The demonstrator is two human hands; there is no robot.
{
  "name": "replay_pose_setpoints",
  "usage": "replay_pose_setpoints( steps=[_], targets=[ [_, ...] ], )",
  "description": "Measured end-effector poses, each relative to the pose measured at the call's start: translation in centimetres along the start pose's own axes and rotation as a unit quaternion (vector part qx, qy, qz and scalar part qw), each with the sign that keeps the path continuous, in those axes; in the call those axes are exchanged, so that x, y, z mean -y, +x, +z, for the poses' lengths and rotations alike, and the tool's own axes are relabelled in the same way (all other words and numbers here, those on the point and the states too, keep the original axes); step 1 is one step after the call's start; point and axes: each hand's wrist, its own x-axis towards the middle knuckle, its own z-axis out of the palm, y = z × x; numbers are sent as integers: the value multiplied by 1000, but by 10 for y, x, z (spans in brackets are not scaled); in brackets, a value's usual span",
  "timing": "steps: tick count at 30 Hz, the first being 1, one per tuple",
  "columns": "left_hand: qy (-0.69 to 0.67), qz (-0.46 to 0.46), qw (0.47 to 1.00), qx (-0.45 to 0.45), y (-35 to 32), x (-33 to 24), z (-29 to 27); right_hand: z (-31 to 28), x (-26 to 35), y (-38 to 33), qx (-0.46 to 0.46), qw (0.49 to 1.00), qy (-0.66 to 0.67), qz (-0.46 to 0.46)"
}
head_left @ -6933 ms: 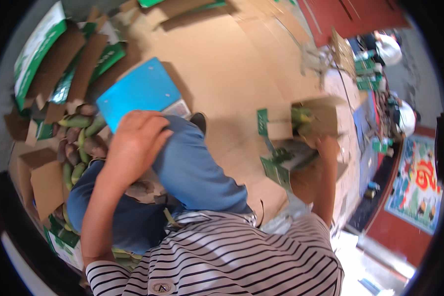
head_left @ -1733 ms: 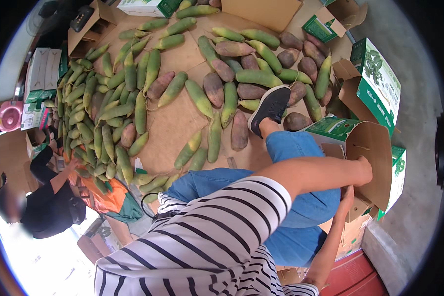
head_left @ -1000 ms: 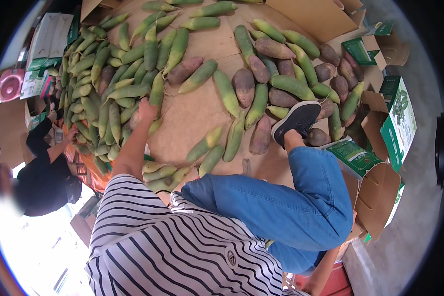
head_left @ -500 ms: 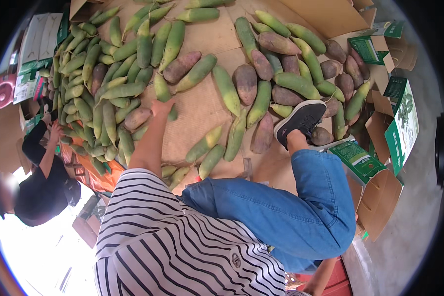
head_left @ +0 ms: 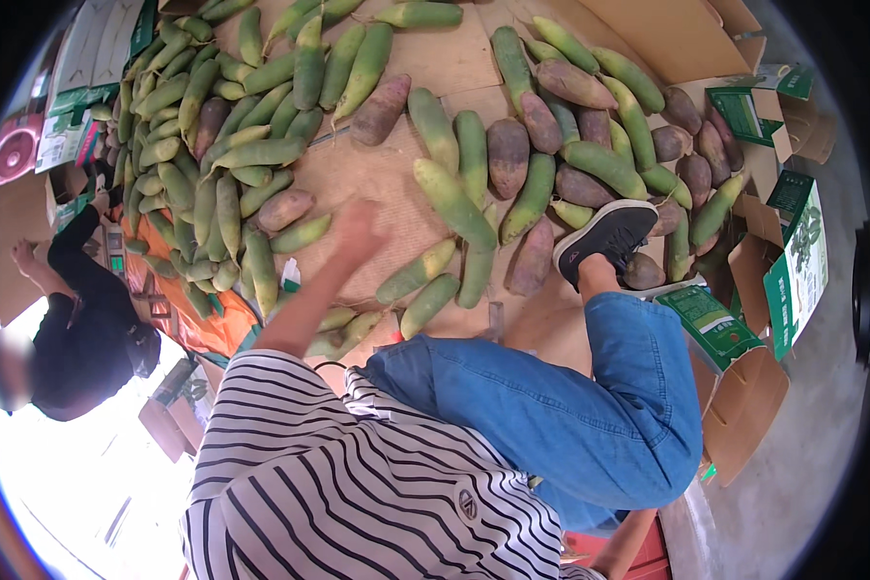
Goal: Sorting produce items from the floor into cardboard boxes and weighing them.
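My left hand (head_left: 361, 227) is over the bare cardboard, smeared by motion, with its fingers unclear. I see nothing held in it. Just right of it lies a green radish (head_left: 454, 205), pale at one end, among other long green radishes (head_left: 472, 159). A purple-skinned radish (head_left: 381, 109) lies farther off, beyond the hand. On the left, near my wrist, are another green radish (head_left: 302, 235) and a purplish one (head_left: 286, 209). Of my right arm only a forearm (head_left: 628, 543) shows at the lower right; the hand is out of sight.
A large heap of green radishes (head_left: 179, 184) spreads on the left. Green and purple radishes lie around my dark shoe (head_left: 604, 237) on the right. Open green-and-white cartons (head_left: 793, 261) stand along the right edge. Another person in black (head_left: 97, 329) sits at the far left.
My left hand has left the green radish it was touching and moved right. Green radishes from the middle now lie farther right, beside the others there. The other person's arm has shifted.
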Motion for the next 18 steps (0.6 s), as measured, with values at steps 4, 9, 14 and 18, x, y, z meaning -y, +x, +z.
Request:
replay_pose_setpoints(
  steps=[4,9,14,18],
  targets=[
    [347,-96,931,65,6,73,-44,6,-3,8,-1,1000,-20,4],
    [404,-107,894,160,16,65,-43,11,-15,16,-4,999,-45,1],
    [426,-105,895,78,35,99,-15,6,-22,19,-34,997,-70,6],
    [390,-89,901,167,45,49,-44,-10,-25,13,-82,993,-87,24]
  ],
)
